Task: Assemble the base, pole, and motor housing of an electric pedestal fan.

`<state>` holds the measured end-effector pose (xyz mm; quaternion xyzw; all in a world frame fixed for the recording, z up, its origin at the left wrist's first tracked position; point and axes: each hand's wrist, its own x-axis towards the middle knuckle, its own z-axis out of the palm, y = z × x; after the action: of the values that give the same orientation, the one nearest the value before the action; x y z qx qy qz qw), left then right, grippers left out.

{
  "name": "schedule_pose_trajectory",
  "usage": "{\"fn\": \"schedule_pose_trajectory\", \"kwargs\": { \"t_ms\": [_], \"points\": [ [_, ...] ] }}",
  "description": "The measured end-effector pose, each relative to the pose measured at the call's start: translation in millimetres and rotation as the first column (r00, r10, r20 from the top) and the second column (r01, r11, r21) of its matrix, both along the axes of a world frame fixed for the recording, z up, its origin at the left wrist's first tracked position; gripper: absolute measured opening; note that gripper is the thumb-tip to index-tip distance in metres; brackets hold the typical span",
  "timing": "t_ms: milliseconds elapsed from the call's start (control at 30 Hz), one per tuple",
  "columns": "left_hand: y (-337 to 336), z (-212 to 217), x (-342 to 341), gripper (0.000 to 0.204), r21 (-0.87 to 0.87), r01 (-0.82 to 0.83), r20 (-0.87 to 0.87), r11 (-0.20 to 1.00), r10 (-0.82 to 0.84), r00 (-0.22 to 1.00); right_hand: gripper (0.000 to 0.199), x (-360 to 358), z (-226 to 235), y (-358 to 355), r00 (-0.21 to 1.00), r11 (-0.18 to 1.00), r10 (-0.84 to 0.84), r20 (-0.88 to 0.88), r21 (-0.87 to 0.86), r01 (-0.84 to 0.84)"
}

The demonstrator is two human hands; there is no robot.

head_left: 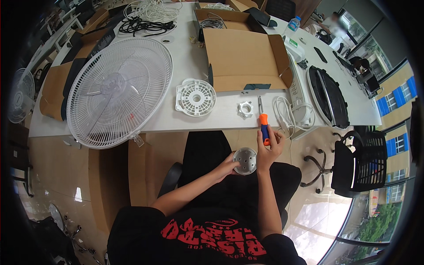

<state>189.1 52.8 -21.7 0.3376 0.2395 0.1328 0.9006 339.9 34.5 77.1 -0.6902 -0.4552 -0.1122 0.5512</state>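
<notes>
Over my lap, my left hand [228, 165] grips a round silver metal part [245, 161] with small holes in its face, the thumb lying on its edge. My right hand [270, 149], just beside that part, is closed around the handle of a screwdriver [264, 120]. The handle is orange and blue, and the shaft points away from me over the table edge. On the table ahead lie a white toothed plastic ring [245, 109] and a white round slotted plastic housing [204, 98]. A large white fan grille [145, 66] rests at the left, overhanging the front edge.
An opened cardboard box [247, 57] spreads across the table [185, 124]. White cable [281, 108] and a black oval base [327, 95] lie to the right. Black and white cables [148, 26] are piled at the back left. A wheeled office chair [357, 163] stands right.
</notes>
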Motion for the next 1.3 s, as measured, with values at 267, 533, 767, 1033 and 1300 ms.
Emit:
{"fn": "schedule_pose_trajectory", "kwargs": {
  "t_ms": [267, 533, 767, 1033, 1300],
  "points": [
    [1.2, 1.0, -3.1, 0.069, 0.012, -0.014, -0.013, 1.000, 0.014, 1.000, 0.039, -7.3, 6.9, 19.0, 0.999, 0.998, 0.044, -0.031, -0.035, -0.045],
    [1.0, -3.2, -2.8, 0.070, 0.001, -0.011, 0.004, 1.000, 0.011, 1.000, 0.037, -0.1, 7.0, 7.8, 0.987, 0.999, -0.036, -0.155, -0.018, 0.034],
    [0.8, -10.8, -0.7, 0.074, -0.002, -0.008, 0.016, 1.000, 0.008, 1.000, 0.036, 23.7, 16.1, 5.7, 0.999, 0.998, -0.046, 0.011, -0.046, 0.046],
    [0.4, -10.0, 2.7, 0.073, 0.013, 0.022, 0.008, 1.000, -0.022, 1.000, 0.044, 41.8, 31.8, 50.8, 0.987, 0.975, -0.002, 0.162, -0.220, 0.038],
    [0.1, -9.3, 0.5, 0.069, -0.004, -0.008, 0.015, 1.000, 0.008, 1.000, 0.042, 18.3, -40.0, -25.6, 0.966, 0.997, -0.007, 0.258, -0.076, 0.028]
  ]
}}
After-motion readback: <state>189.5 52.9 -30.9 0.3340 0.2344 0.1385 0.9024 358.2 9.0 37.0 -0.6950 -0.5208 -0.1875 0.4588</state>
